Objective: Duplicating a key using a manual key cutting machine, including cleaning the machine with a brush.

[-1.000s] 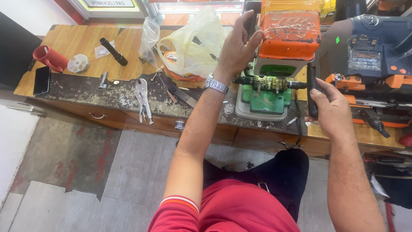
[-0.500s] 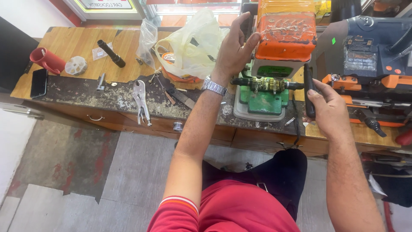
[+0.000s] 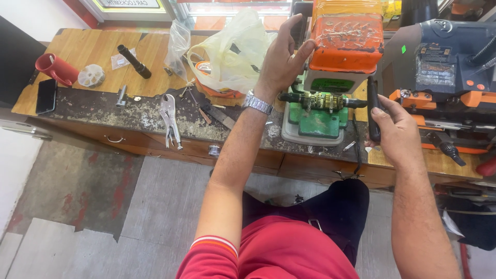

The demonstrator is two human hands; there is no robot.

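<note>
A green and orange key-cutting machine [image 3: 330, 77] stands on the workbench [image 3: 103, 108] in front of me. My left hand [image 3: 283, 57], with a metal wristwatch [image 3: 257, 103] on the wrist, is raised against the left side of the machine's orange top, fingers spread and touching it. My right hand [image 3: 397, 129] grips the black lever handle [image 3: 373, 108] at the machine's right side. A dark carriage bar with brass parts [image 3: 323, 101] runs across the machine's green base.
A second blue and orange machine [image 3: 444, 72] stands to the right. On the bench lie locking pliers [image 3: 169, 119], a yellowish plastic bag [image 3: 232, 51], a black torch [image 3: 134, 61], a red cup [image 3: 54, 68], a white disc [image 3: 91, 75] and a phone [image 3: 46, 96]. Drawers front the bench.
The view has shifted slightly. My right hand has closed on the black lever handle. My left hand stays at the orange top.
</note>
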